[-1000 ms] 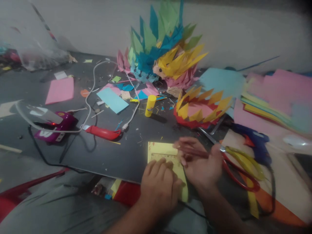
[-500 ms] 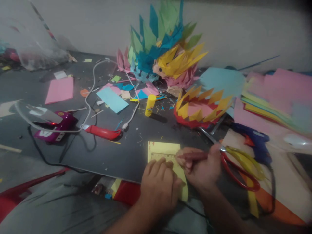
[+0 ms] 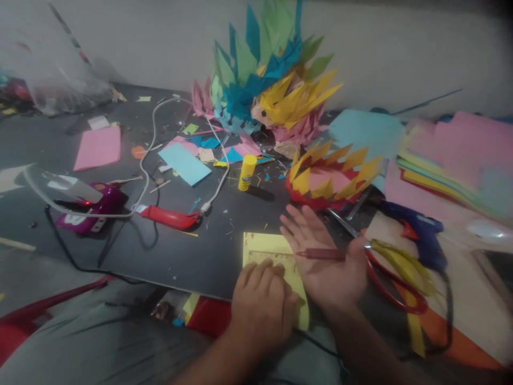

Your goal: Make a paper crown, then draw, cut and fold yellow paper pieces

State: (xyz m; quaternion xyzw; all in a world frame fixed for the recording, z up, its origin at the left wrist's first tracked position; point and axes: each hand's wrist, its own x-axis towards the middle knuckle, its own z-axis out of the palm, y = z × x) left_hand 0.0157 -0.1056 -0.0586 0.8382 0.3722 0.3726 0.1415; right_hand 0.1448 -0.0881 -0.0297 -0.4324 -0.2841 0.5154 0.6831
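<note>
A yellow sheet [image 3: 262,241] with small red marks lies at the table's front edge. Across it rests what looks like a clear ruler [image 3: 260,255]. My left hand [image 3: 262,299] presses both down, its fingers bent and close together. My right hand [image 3: 323,262] is turned palm up beside the sheet, fingers stretched out, with a reddish-brown pen [image 3: 323,254] lying across the palm near the thumb. The pen tip points left, over the sheet's right side.
A yellow glue stick [image 3: 247,174] stands behind the sheet. Nearby are a yellow-and-red paper ring [image 3: 332,184], scissors [image 3: 390,267], a blue glue gun [image 3: 425,235] and a red cutter [image 3: 170,216]. Farther back are a spiky paper figure [image 3: 272,80], a white cable [image 3: 145,155] and stacked coloured paper [image 3: 465,155].
My right hand has turned palm up and its fingers have straightened away from the sheet. The pen now lies across the palm. My left hand has stayed in place.
</note>
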